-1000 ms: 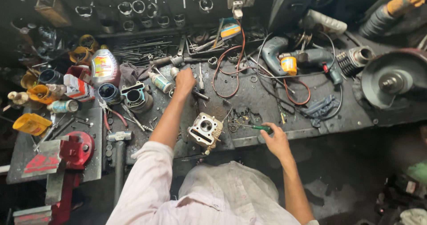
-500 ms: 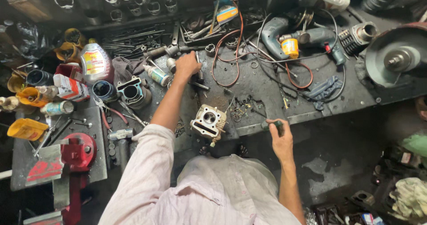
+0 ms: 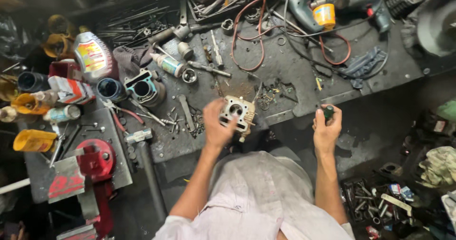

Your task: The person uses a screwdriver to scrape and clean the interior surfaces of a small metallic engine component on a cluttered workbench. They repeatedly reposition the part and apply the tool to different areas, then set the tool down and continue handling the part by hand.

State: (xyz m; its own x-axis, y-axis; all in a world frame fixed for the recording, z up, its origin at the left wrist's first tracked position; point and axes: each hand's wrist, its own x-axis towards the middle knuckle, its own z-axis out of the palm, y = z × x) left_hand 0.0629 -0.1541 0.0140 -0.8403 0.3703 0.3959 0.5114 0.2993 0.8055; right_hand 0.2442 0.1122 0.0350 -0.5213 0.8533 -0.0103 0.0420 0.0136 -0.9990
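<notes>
L hand [image 3: 216, 125] wraps the metal cylinder head [image 3: 237, 112] at the table's [image 3: 304, 69] near edge, fingers closed on its side. R hand [image 3: 326, 128] is fisted on a green-handled tool [image 3: 328, 112], off the edge. Best: steady the head flat w/ a firm grip, tool square. Beyond: red cable [image 3: 247, 31], drill [image 3: 327, 7].

A dark, greasy metal desk [image 3: 285, 69] fills the upper half of the frame, strewn with loose bolts and tools. At upper left stand an oil bottle [image 3: 92, 55], a red-and-white box [image 3: 69, 89] and a teal cylinder block [image 3: 142, 87]; a red vise [image 3: 97, 158] sits at lower left. A red cable [image 3: 247, 36] loops at top centre, beside a blue-green power drill [image 3: 327, 2] at upper right.
</notes>
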